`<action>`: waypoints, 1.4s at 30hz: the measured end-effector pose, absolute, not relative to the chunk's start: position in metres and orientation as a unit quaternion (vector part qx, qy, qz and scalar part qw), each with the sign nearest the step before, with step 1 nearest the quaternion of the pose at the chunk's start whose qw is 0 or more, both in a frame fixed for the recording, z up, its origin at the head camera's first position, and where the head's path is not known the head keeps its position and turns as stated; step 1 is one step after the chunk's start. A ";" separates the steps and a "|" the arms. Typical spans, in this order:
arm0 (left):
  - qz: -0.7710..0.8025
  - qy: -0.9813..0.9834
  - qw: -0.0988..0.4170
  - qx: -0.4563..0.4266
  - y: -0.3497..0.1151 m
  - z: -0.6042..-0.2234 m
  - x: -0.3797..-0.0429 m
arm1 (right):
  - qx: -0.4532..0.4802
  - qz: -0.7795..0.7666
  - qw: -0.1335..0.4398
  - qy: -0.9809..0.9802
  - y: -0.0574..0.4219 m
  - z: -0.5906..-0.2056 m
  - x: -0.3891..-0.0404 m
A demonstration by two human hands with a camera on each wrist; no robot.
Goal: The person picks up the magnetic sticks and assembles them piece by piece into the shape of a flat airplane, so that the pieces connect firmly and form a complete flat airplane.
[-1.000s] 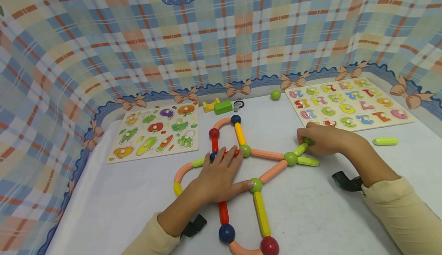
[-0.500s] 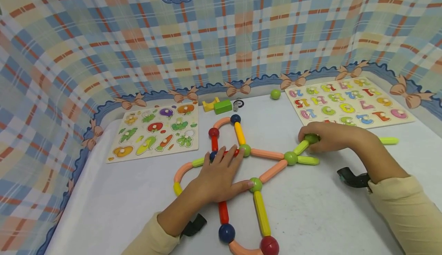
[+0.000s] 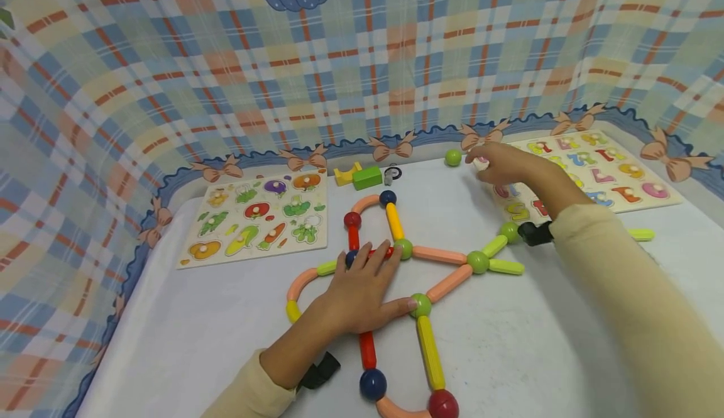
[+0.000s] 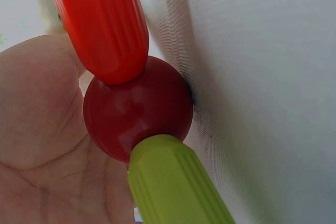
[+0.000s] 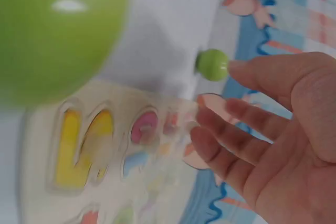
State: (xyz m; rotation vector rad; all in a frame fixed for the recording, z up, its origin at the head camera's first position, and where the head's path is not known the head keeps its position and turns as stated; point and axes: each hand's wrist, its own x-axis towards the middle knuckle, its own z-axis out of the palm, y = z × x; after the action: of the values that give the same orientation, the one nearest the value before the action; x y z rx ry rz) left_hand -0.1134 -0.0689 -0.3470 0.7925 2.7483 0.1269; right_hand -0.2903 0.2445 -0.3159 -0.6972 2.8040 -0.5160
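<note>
My left hand lies spread over a flat figure of magnetic sticks and balls; its thumb touches a green ball. In the left wrist view, a dark red ball joins a red stick and a lime stick beside the palm. My right hand hovers over the number puzzle with fingers apart, holding nothing. Just left of it sits a loose green ball, near the thumb in the right wrist view. Another green ball is on the tip of a short lime stick.
A vegetable puzzle board lies at back left and the number puzzle board at back right. Between them are a green block and a yellow piece. A lime stick lies at right. A plaid curtain borders the table.
My right hand has let go of the green ball on the lime stick and moved back and left, towards the loose green ball. The left hand stays in place.
</note>
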 end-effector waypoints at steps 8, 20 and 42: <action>0.044 0.950 0.142 0.276 -0.068 -0.348 -0.113 | -0.210 -0.148 0.152 0.954 0.209 -0.325 -0.323; 0.030 0.952 0.143 0.270 -0.071 -0.344 -0.113 | -0.306 -0.117 0.113 0.938 0.194 -0.316 -0.281; 0.042 0.951 0.136 0.275 -0.066 -0.345 -0.112 | -0.243 -0.107 0.160 0.951 0.252 -0.333 -0.131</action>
State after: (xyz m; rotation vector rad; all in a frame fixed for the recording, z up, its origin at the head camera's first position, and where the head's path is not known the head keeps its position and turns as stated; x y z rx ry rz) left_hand -0.1118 -0.0660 -0.3454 0.7975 2.7521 0.1217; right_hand -0.1309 0.2524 -0.3330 -0.6945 2.7153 -0.3053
